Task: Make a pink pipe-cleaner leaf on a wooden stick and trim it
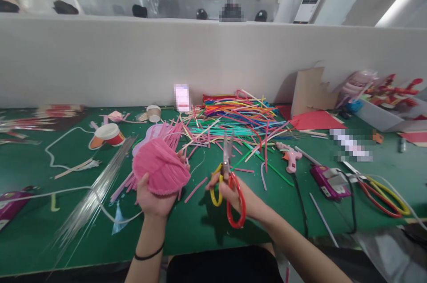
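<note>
My left hand (154, 200) grips a rounded pink fuzzy piece (160, 165), which looks made of pipe cleaners laid side by side. Its fingers wrap around the lower edge and the right side. In my right hand (238, 194) is a pair of scissors (227, 158) with one yellow and one red handle loop, blades pointing up and slightly apart. The blades are clear of the pink piece, to its right. Behind the pink piece lie loose pink pipe cleaners (171, 129), partly hidden by it.
Colourful pipe cleaners (233, 116) are heaped at the back middle. A pink glue gun (291, 158), a purple power strip (328, 183) and more scissors (383, 194) lie right. Thin wires (96, 189), a paper cup (110, 134) and a blue tassel (119, 220) are left. A white partition (133, 60) stands behind.
</note>
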The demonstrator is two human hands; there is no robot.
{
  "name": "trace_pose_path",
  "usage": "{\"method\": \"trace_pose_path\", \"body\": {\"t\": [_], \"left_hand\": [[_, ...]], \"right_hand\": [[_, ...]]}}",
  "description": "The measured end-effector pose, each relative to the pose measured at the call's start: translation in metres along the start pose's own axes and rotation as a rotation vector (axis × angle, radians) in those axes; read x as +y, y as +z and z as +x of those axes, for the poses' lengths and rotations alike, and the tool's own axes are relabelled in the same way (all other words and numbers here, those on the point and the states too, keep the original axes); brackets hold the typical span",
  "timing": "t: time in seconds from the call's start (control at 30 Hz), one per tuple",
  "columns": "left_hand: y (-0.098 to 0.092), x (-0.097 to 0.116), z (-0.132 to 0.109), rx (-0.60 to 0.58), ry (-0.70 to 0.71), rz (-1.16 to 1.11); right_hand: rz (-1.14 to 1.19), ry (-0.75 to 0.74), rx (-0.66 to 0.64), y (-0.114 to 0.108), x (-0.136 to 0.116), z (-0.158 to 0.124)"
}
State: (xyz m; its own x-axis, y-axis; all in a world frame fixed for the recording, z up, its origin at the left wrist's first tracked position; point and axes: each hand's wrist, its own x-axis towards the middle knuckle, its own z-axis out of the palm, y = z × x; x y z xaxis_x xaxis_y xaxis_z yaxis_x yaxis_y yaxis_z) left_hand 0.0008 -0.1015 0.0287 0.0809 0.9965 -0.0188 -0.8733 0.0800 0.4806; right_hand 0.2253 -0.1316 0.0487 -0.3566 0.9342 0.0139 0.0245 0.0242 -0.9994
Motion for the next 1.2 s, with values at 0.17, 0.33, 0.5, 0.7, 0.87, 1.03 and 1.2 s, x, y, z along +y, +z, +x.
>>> {"method": "trace_pose_path", "body": {"t": [0.17, 0.33, 0.5, 0.7, 0.87, 1.03, 1.2], "left_hand": [[0.015, 0.018, 0.01, -0.02, 0.045, 0.006], [0.05, 0.013, 0.045, -0.075, -0.114, 0.129], [0.068, 0.007, 0.091, -0.216, -0.345, 0.164], [0.074, 0.007, 0.131, -0.296, -0.422, 0.186], [0.075, 0.007, 0.15, -0.297, -0.412, 0.217], [0.071, 0.009, 0.163, -0.157, -0.408, 0.226], [0.068, 0.011, 0.171, 0.005, -0.359, 0.299]], "right_hand": [[-0.216, 0.033, 0.325, -0.014, -0.003, 0.009], [-0.632, -0.097, 0.423, -0.048, -0.022, 0.016], [-0.912, -0.331, 0.569, -0.078, -0.024, 0.029], [-1.092, -0.322, 0.592, -0.103, -0.017, 0.052], [-1.127, -0.287, 0.623, -0.102, -0.011, 0.071], [-1.024, -0.191, 0.737, -0.084, -0.001, 0.081], [-1.069, -0.199, 0.727, -0.078, 0.007, 0.089]]}}
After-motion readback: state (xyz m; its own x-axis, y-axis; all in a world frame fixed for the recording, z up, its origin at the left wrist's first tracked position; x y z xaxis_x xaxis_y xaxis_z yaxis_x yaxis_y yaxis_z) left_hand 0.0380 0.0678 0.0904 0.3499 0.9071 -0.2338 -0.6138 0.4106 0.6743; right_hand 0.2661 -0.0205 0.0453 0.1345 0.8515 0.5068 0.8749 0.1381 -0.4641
